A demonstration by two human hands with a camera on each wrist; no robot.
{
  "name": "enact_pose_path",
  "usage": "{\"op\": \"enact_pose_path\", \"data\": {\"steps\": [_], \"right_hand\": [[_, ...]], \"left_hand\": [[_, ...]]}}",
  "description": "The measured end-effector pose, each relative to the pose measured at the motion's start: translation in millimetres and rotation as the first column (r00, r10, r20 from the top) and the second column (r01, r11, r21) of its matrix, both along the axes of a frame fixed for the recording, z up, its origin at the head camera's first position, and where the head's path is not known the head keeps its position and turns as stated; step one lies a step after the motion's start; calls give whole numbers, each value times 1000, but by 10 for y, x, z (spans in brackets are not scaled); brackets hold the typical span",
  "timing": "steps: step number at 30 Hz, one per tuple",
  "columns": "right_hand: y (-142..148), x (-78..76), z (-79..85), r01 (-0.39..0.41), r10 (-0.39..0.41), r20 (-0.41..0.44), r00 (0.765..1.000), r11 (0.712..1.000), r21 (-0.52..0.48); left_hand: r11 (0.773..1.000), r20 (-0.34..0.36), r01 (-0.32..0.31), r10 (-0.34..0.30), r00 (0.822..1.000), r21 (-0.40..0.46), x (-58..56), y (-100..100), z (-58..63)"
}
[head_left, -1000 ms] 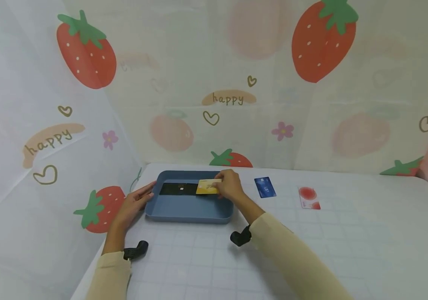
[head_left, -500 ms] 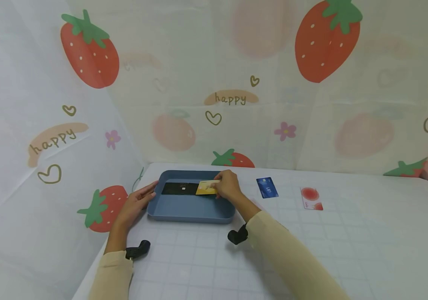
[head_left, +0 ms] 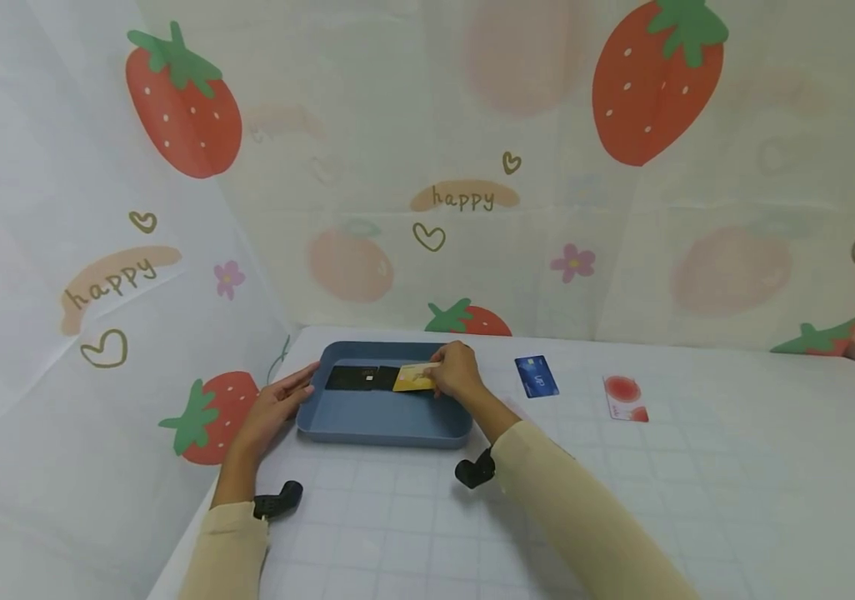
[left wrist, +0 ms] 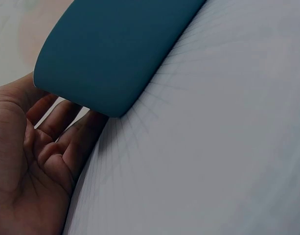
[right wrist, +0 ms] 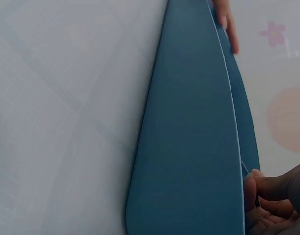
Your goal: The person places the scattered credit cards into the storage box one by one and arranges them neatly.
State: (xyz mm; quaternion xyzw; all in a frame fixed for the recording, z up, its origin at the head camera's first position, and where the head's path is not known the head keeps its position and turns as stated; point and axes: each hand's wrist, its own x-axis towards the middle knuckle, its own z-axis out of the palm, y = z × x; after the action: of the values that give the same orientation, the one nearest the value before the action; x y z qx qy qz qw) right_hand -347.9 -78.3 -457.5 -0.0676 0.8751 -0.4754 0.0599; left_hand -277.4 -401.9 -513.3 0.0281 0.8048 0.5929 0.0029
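A blue-grey tray (head_left: 390, 427) stands near the back of the table. My right hand (head_left: 459, 372) reaches over its right end and pinches a gold card (head_left: 412, 379) between thumb and fingers. The gold card overlaps a dark card (head_left: 388, 378) inside the tray, and a black card (head_left: 351, 378) with a small chip lies to the left of that one. My left hand (head_left: 272, 415) rests against the tray's left end with its fingers extended. In the left wrist view the tray's outer wall (left wrist: 115, 54) hides the fingertips.
On the white table, right of the tray, lie a blue card (head_left: 536, 377) and, farther right, a white card (head_left: 626, 398) with red circles. A strawberry-print cloth (head_left: 465, 250) rises behind the table and along its left side.
The gold card has shifted very slightly left and down over the dark card, still in the right hand. The left hand stays at the tray's end. The head view has shifted slightly.
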Motion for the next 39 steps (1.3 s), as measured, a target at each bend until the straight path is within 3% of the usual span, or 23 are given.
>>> {"op": "enact_pose_path", "data": {"steps": [14,29,39], "right_hand": [[-4,-15,-27,-15,17,-11,1000,991,133],[-34,20,1,-38,62,-61,996,940,338],[-49,51,18,-39,74,-78,994,925,378]], "left_hand": [[1000,-8,5,-5,1000,-4,-8,1,-4],[1000,-25,22,-22,999,-1,-11,-13,-23],[1000,-36,29,-29,999,-2,-25,-17,-32]]}}
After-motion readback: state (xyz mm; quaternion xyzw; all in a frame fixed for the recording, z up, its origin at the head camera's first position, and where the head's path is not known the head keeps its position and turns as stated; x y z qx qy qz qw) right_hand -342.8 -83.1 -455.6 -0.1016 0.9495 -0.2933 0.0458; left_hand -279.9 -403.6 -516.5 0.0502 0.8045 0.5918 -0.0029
